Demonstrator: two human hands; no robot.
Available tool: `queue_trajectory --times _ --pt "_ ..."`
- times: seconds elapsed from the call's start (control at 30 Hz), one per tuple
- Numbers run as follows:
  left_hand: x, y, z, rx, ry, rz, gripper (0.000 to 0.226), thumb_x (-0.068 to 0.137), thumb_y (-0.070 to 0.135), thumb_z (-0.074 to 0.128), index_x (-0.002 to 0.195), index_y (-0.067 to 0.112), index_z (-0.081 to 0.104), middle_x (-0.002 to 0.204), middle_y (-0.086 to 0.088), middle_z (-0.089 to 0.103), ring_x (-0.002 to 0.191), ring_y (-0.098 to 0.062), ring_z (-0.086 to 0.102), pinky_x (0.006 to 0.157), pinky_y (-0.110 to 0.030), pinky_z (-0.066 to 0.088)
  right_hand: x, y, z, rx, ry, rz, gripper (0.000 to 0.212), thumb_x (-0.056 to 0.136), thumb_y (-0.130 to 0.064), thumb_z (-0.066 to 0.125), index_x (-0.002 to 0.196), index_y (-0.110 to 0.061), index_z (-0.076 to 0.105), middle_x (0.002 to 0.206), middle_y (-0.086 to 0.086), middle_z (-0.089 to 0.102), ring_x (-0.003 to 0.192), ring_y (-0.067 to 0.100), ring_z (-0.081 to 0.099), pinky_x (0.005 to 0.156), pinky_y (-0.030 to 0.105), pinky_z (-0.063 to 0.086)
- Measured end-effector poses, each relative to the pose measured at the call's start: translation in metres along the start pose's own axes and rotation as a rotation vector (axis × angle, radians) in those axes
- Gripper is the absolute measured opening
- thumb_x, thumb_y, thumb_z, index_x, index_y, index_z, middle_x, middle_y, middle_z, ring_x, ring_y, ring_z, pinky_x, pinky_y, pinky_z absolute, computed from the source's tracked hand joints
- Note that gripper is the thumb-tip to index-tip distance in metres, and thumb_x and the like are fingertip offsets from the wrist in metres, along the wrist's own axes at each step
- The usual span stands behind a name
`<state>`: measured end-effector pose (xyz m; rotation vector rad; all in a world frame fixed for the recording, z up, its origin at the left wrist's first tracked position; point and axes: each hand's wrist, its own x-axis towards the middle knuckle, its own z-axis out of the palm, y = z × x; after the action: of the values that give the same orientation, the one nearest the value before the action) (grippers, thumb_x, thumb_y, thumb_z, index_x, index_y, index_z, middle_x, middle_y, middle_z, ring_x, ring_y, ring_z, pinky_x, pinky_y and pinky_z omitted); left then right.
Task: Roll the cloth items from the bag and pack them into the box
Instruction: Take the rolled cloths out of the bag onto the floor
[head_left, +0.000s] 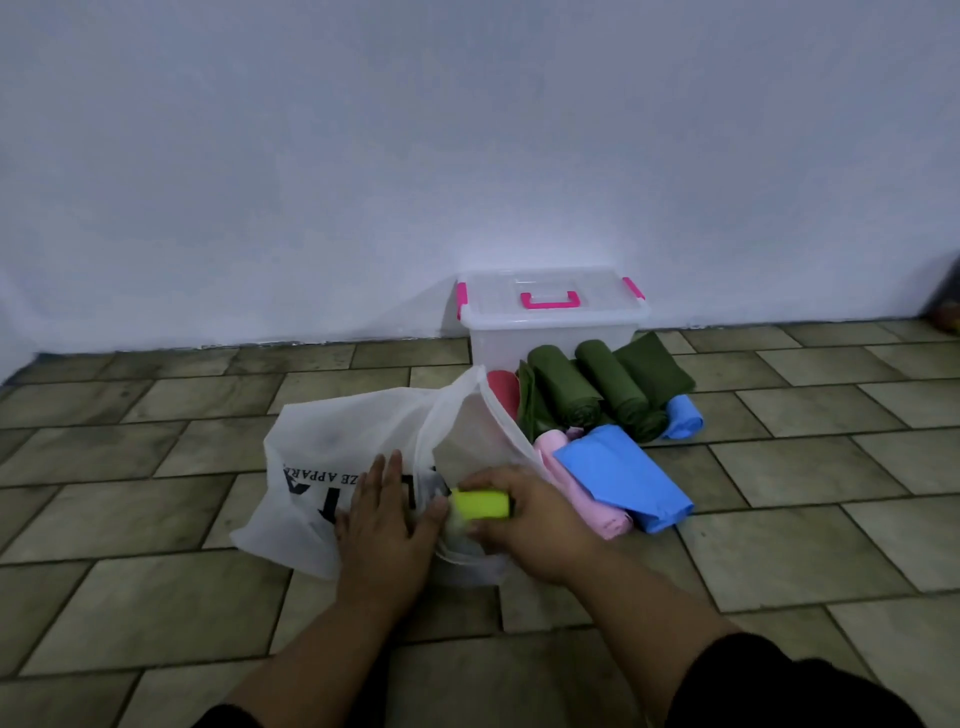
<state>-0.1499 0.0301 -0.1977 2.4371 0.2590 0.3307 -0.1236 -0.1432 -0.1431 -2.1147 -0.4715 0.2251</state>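
Observation:
A white fabric bag with black lettering lies on the tiled floor in front of me. My left hand rests flat on it, fingers spread. My right hand grips a rolled yellow-green cloth at the bag's mouth. A clear plastic box with its lid shut and pink handle and clips stands against the wall. In front of it lie rolled dark green cloths, a red roll, a small blue roll, a large blue roll and a pink roll.
A pale wall runs across the back, right behind the box. Brown floor tiles spread to the left, right and near side. A dark object sits at the far right edge by the wall.

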Motion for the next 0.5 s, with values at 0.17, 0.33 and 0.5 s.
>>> queue_trajectory --times 0.17,0.33,0.5 --pt "0.009 -0.001 -0.002 0.039 -0.009 -0.109 0.078 0.087 0.068 0.022 0.152 0.028 0.004 0.161 0.003 0.007 0.147 -0.018 0.004 0.116 -0.052 -0.002 -0.027 0.017 -0.044 0.078 0.374 -0.093 0.048 0.071 -0.010 0.079 0.088 -0.052 0.061 0.104 -0.018 0.057 0.098 -0.008 0.052 0.079 0.004 0.038" --pt "0.029 0.000 -0.002 0.115 -0.065 -0.322 0.075 0.092 0.063 0.024 0.152 0.025 -0.001 0.161 -0.001 -0.001 0.147 -0.024 -0.001 0.115 -0.057 -0.004 -0.049 0.062 -0.093 0.073 1.040 0.111 0.035 0.073 -0.005 0.075 0.094 -0.031 0.062 0.105 0.006 0.053 0.090 0.019 0.054 0.078 0.020 0.037" --pt "0.062 0.012 -0.008 0.007 -0.031 -0.626 0.080 0.089 0.066 0.029 0.152 0.024 0.004 0.161 -0.005 -0.004 0.146 -0.031 -0.004 0.114 -0.060 -0.005 -0.047 0.098 -0.085 -0.019 0.888 0.364 0.033 0.076 -0.012 0.073 0.105 -0.023 0.062 0.109 0.013 0.047 0.088 0.028 0.053 0.077 0.028 0.038"
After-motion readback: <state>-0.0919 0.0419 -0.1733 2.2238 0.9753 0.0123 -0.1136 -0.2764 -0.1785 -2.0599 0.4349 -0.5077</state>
